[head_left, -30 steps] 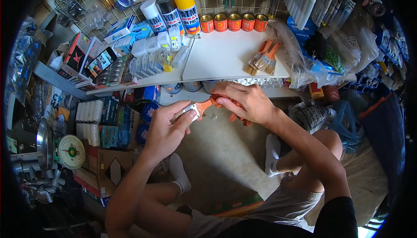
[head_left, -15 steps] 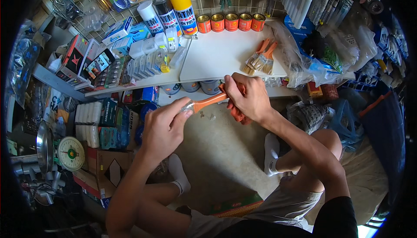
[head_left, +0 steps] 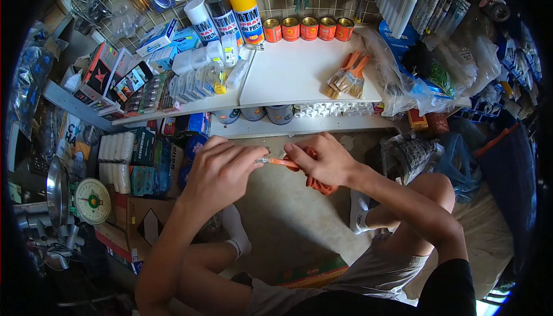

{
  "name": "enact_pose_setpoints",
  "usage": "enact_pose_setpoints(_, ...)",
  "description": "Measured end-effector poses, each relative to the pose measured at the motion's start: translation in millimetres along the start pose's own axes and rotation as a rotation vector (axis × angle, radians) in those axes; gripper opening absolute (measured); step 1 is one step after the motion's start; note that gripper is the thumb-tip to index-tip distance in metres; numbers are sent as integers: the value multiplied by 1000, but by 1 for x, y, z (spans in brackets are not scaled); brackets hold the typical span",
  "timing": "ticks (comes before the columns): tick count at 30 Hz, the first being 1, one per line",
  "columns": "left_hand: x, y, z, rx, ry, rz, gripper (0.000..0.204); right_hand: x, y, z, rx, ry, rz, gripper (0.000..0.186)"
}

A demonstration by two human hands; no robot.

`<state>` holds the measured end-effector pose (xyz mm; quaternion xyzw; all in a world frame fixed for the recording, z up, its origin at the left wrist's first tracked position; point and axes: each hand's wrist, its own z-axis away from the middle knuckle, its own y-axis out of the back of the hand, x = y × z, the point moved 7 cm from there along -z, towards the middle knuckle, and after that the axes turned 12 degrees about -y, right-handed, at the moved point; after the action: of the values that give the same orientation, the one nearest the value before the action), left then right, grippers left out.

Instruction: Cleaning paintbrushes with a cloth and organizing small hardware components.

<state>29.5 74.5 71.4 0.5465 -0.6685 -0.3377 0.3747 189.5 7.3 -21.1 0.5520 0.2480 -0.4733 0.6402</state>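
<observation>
Between my two hands, above the floor in front of the shelf, is a paintbrush (head_left: 281, 161) with an orange handle. My left hand (head_left: 222, 169) is closed on its metal-banded end, and the bristles are hidden behind the fingers. Bunched in my right hand (head_left: 327, 159) is an orange-red cloth (head_left: 320, 186), wrapped about the handle's other end with the thumb pressed over it. On the white shelf beyond, a few paintbrushes (head_left: 348, 78) with orange handles lie in a small pile.
Spray cans (head_left: 249, 16) and a row of small orange tins (head_left: 309, 29) stand along the back of the white shelf (head_left: 288, 74). Boxes and a phone (head_left: 133, 81) are at its left. A dial scale (head_left: 93, 201) stands lower left; plastic bags (head_left: 458, 166) lie at right.
Both hands have come down nearer to me with the paintbrush. The brush has turned from slanting up rightward to nearly level, and my right hand with the cloth covers more of its handle.
</observation>
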Motion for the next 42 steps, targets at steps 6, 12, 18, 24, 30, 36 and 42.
enact_pose_setpoints(6, 18, -25, -1, -37, 6, 34, 19, -22, -8, 3, 40, 136, 282, 61)
enact_pose_setpoints(12, 18, -14, -7, 44, -55, -124, 25, 11, -13, -28, -113, -169, -108, 79)
enact_pose_setpoints(18, 9, -14, -2, 24, 8, -91, 15, -27, 3, -4, 14, -79, -51, 43)
enact_pose_setpoints(24, -13, -7, 3, 15, 219, 144, 14, -49, 4, 23, -170, 238, 46, 28)
enact_pose_setpoints(30, 12, -17, -1, -117, 46, 112, 18, -10, -22, 23, -514, 5, -83, 42)
enact_pose_setpoints(36, 19, 2, -5, -37, -110, 44, 21, -4, -57, 55, -936, -454, -870, 48)
enact_pose_setpoints(42, 4, -27, 10, -212, -1, 118, 11, -6, -48, 26, -700, -377, -247, 27)
